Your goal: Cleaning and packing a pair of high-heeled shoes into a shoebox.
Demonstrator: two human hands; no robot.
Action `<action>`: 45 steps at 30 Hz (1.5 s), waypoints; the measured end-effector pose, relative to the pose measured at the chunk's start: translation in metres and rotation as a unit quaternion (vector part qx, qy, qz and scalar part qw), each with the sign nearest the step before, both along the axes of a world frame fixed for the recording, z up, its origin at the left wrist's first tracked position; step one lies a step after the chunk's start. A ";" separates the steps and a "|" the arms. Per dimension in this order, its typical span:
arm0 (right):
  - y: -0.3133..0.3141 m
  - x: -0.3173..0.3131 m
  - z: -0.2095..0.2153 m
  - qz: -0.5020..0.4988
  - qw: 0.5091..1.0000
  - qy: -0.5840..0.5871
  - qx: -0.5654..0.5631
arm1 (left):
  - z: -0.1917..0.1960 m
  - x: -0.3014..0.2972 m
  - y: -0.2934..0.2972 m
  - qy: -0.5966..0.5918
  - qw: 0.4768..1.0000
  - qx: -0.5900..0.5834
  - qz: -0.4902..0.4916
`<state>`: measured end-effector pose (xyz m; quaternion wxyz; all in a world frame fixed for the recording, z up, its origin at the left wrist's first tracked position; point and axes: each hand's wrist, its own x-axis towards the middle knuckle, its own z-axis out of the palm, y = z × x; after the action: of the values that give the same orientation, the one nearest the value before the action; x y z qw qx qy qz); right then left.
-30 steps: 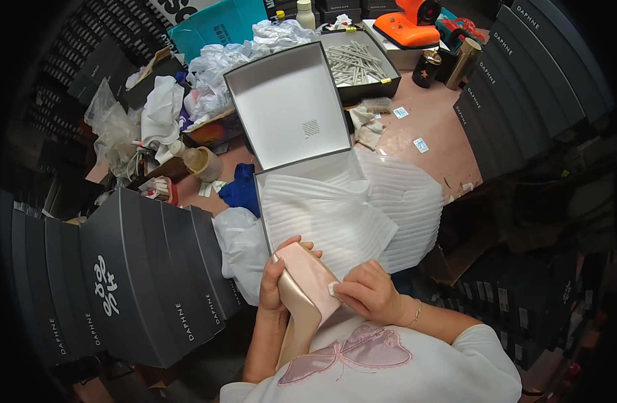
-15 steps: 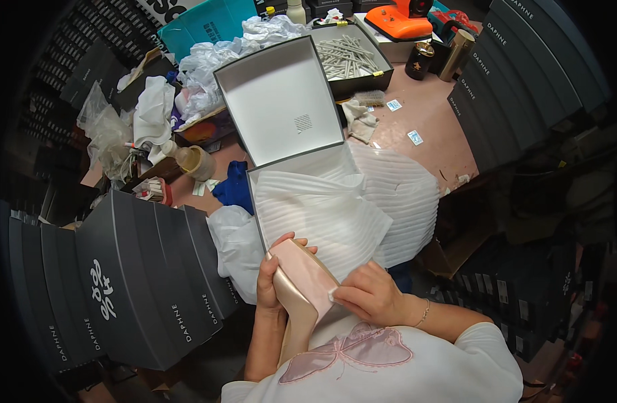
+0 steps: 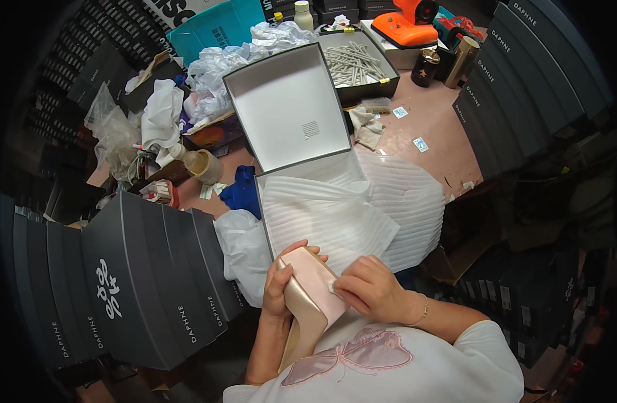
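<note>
A gold satin high-heeled shoe (image 3: 306, 307) is held sole up in front of my chest. My left hand (image 3: 277, 285) wraps round it from the left, with the thumb near the sole's edge and fingertips showing on the far side. In my right hand (image 3: 372, 289), a small white piece (image 3: 333, 287) is pinched against the right edge of the pale pink sole; I cannot make out if it is cloth or a block. Just beyond my hands lies an open shoebox (image 3: 259, 201), its white-lined lid (image 3: 281, 111) raised and ribbed white wrapping sheet (image 3: 328, 215) spilling out to the right.
Grey shoeboxes are stacked at left (image 3: 140, 282) and right (image 3: 523, 74). A box of pale sticks (image 3: 352, 62), a brush (image 3: 376, 105), a rag (image 3: 367, 127) and an orange device (image 3: 406, 30) occupy the far table. Crumpled white paper (image 3: 218, 70) and a blue cloth (image 3: 241, 190) lie left.
The whole scene has shifted slightly right and down in view. Both hands keep their grips, and the white piece stays at the sole's edge.
</note>
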<state>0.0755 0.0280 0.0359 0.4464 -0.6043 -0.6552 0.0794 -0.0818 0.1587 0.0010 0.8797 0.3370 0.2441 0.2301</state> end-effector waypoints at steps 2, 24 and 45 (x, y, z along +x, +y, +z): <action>-0.022 -0.004 0.001 0.016 0.999 0.005 -0.027 | -0.003 -0.002 0.004 -0.002 1.000 -0.019 0.014; -0.023 0.003 -0.002 0.021 0.999 0.013 -0.021 | -0.002 0.006 0.008 -0.007 1.000 -0.025 0.010; -0.020 -0.002 -0.009 0.026 0.999 0.025 0.006 | -0.004 0.007 0.009 0.005 1.000 -0.027 0.013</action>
<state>0.0740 0.0080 0.0273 0.4642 -0.5818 -0.6600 0.1021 -0.0750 0.1678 -0.0028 0.8845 0.3107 0.2586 0.2331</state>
